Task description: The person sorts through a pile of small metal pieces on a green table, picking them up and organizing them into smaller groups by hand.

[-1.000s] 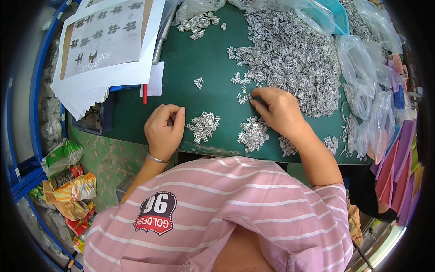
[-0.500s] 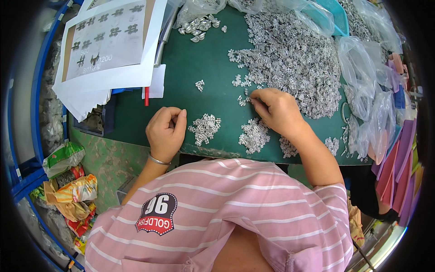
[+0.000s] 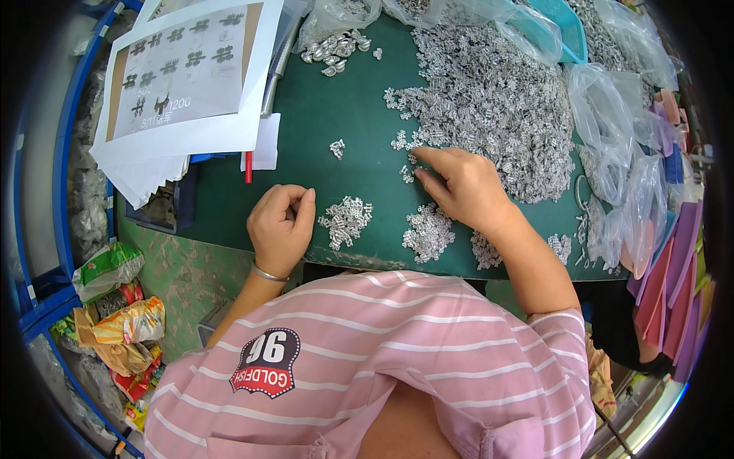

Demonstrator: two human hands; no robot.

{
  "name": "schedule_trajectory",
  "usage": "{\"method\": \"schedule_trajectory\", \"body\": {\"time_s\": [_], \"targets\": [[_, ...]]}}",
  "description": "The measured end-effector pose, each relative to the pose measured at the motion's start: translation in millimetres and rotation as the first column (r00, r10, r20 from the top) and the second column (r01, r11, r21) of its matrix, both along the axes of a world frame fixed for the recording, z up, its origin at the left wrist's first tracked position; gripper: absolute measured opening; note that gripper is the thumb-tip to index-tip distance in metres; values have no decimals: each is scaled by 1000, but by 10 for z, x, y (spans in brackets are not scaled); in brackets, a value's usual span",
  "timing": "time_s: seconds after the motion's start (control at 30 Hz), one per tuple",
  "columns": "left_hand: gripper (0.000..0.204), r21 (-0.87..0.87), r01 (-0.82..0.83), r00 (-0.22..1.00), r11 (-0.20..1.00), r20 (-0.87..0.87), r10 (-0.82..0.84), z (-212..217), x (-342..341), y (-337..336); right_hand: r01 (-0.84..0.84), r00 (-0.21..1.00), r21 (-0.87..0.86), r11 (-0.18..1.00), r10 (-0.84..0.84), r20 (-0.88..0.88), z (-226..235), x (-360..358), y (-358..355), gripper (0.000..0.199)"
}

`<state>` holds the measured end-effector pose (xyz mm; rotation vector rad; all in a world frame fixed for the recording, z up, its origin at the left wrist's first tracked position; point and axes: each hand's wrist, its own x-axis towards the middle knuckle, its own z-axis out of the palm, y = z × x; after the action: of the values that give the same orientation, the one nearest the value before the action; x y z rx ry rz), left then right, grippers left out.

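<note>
Right hand (image 3: 466, 187) farther left; three small piles (image 3: 345, 220).

Green-topped table (image 3: 359, 115), blue frame (image 3: 65, 138) alongside.

The bench (image 3: 359, 92) is dark green. The parts (image 3: 489, 99) are silver. The shirt (image 3: 397, 359) is pink with white stripes. The tray (image 3: 562, 23) is turquoise, the pen (image 3: 248, 166) red.

Two small piles (image 3: 345, 220) (image 3: 429, 232) are lying on the surface (image 3: 359, 107) between the hands. The big heap (image 3: 489, 99) is spreading beyond the right hand (image 3: 462, 187), bags (image 3: 612, 145) further right. Sheets (image 3: 187, 76) are lying beyond the left hand (image 3: 280, 228).
</note>
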<state>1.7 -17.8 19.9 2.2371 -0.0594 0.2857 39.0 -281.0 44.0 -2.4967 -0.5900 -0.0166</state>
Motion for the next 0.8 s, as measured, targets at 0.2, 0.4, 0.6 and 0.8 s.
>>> {"method": "schedule_trajectory", "body": {"time_s": [0.2, 0.4, 0.6, 0.8], "targets": [[10, 1, -6, 1000, 1000, -6, 6, -6, -5, -1, -36, 999, -76, 996, 34, -21, 5, 49, 83, 28], [10, -9, 15, 1000, 1000, 15, -15, -18, -8, 16, -24, 999, -124, 992, 28, 31, -15, 90, 73, 27], [9, 1, 28, 999, 1000, 21, -28, -34, -8, 31, -9, 990, -26, 1000, 13, 141, -70, 137, 147, 14], [9, -4, 23, 1000, 1000, 17, -23, -11, 4, 25, 17, 977, -25, 1000, -11, 215, -119, 230, 233, 9]]}}
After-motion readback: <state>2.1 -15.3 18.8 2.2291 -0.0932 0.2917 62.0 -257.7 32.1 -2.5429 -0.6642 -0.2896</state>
